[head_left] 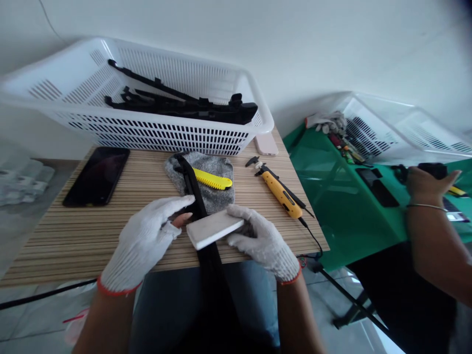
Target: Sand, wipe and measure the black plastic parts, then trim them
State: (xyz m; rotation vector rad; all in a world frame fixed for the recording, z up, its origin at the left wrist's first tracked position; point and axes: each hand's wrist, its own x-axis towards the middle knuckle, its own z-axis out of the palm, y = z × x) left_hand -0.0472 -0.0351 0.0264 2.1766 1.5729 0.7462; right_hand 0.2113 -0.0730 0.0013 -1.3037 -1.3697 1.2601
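Observation:
My right hand (263,238), in a white knit glove with an orange cuff, grips one end of a flat white rectangular block (216,228). The block lies across a long black plastic strip (199,201), hiding part of it. That strip slants from the grey cloth (221,199) down over the table's front edge towards my lap. My left hand (147,238), gloved too with its thumb tip bare, is beside the strip. Its fingers are stretched out and apart from the thumb, fingertips at the strip's left edge. A yellow utility knife (212,179) lies on the cloth.
A white basket (165,130) with several black strips stands at the back of the wooden table (147,184). A black phone (98,177), a pale phone (266,144) and a yellow corded tool (282,194) lie about. At right, another person's hand (429,184) is over a green table (313,196).

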